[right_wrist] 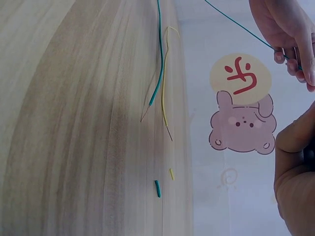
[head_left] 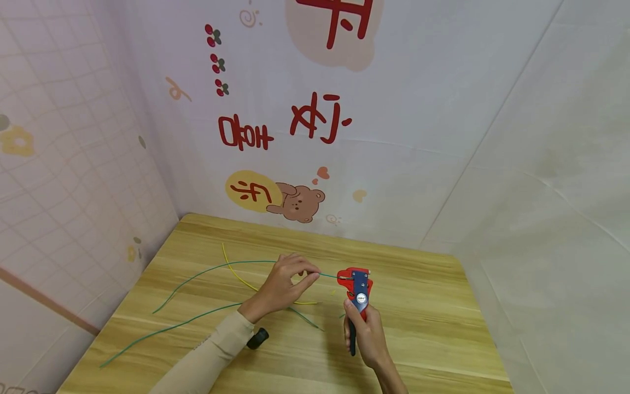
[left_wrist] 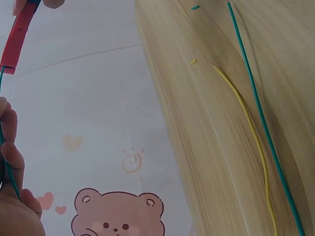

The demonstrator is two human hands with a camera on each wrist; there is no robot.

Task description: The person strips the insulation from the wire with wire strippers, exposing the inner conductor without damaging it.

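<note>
My left hand [head_left: 283,282] pinches a thin green wire [head_left: 328,275] between thumb and fingertips, above the table. The wire's long tail curves away to the left. Its right end meets the mouth of a red and blue wire stripper [head_left: 361,282]; how deep it sits inside cannot be seen. My right hand [head_left: 368,334] grips the stripper's dark handles, thumb along the near side. In the left wrist view, the stripper's red head [left_wrist: 15,44] is partly in frame, touching the wire. The right wrist view shows my right hand [right_wrist: 298,172] but not the tool.
A second green wire [right_wrist: 161,59] and a yellow wire [right_wrist: 164,88] lie on the wooden table [head_left: 418,306], each with a bare metal end. Near them are a short green piece [right_wrist: 157,189] and a yellow piece [right_wrist: 172,174]. A black object [head_left: 257,339] shows beside my left wrist. Printed walls stand behind and beside.
</note>
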